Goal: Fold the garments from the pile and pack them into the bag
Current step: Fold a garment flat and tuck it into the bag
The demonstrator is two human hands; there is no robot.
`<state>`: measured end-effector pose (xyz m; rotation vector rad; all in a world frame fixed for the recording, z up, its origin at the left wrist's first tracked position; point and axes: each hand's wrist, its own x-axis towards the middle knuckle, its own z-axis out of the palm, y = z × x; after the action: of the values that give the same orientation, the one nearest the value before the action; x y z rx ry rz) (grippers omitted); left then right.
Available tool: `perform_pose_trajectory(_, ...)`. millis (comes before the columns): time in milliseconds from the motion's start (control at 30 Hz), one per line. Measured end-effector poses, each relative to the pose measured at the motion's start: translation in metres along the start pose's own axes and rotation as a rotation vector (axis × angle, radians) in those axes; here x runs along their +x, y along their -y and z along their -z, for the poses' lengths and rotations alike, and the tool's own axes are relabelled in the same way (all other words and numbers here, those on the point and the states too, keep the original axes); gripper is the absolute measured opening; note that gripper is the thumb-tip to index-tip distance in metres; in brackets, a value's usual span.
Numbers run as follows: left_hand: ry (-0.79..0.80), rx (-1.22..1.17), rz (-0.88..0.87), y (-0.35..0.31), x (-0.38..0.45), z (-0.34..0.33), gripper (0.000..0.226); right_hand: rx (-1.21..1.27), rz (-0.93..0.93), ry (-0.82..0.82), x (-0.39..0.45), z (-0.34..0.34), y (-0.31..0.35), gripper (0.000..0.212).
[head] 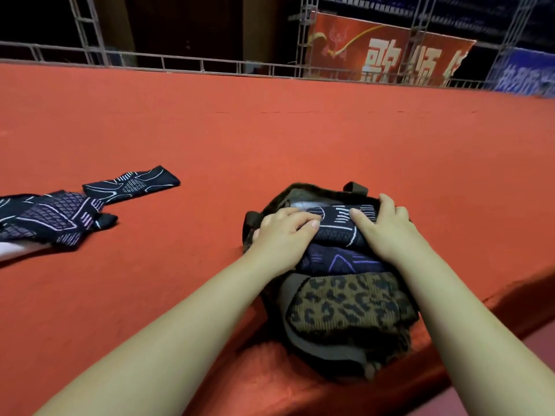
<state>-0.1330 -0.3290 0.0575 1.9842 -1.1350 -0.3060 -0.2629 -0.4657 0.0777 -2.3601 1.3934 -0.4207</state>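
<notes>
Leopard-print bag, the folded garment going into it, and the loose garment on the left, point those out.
leopard-print bag [345,307], head view, on its patterned front flap.
folded garment [339,226], head view, on its top between the hands.
loose garment [60,214], head view, on its middle.

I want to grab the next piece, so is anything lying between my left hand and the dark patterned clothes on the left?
Nothing visible does. Only bare red tabletop lies between the left hand, which now rests on the folded garment in the bag, and the patterned clothes.
</notes>
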Motion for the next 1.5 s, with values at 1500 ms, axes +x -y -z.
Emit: perform_pose_trajectory(1500,-0.264,0.097,0.288,0.286,-0.195,0.251,0.044,0.935,0.547,0.625,-0.150,-0.272,0.310,0.028)
